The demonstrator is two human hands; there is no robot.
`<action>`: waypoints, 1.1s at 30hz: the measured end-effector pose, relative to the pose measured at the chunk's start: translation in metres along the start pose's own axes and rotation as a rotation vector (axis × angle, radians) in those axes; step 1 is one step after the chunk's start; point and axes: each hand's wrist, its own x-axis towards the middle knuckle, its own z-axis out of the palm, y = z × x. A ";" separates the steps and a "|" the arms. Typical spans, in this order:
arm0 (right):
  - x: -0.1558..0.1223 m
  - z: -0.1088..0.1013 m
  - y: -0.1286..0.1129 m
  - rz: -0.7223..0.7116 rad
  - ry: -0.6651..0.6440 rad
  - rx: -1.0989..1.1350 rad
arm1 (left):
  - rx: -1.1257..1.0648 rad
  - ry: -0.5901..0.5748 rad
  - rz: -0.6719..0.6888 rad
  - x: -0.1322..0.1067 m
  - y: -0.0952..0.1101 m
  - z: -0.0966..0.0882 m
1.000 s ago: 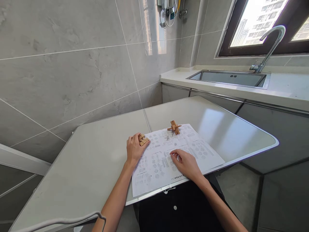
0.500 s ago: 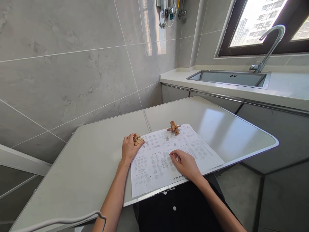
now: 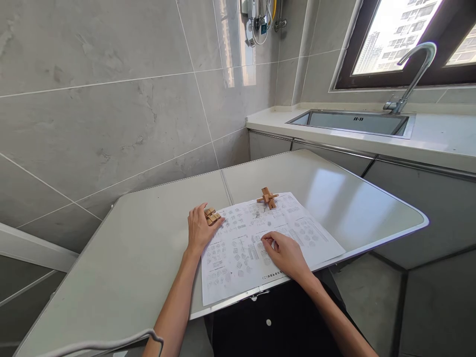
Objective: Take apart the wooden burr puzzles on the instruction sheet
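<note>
My left hand [image 3: 198,229] lies on the grey table [image 3: 141,248] at the left edge of a printed instruction sheet [image 3: 297,233]. Its fingertips curl round a small wooden puzzle block [image 3: 211,216]. On the middle of the sheet rests my right hand [image 3: 285,253], fingers loosely bent and slightly apart with the tips on the paper, holding nothing. A wooden cross-shaped puzzle [image 3: 267,197] stands on the sheet's far edge, apart from both hands.
Grey tiled wall runs behind the table. A counter with a steel sink [image 3: 353,122] and a tap [image 3: 412,74] lies at the back right, under a window. A white cable [image 3: 92,343] loops at the near left table edge.
My left hand has slid the wooden block a little to the left, off the sheet's corner. The right hand and the cross puzzle have stayed put.
</note>
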 end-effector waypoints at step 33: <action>0.134 -0.045 0.041 0.483 -0.065 0.635 | -0.153 -0.258 0.472 -0.034 0.066 0.009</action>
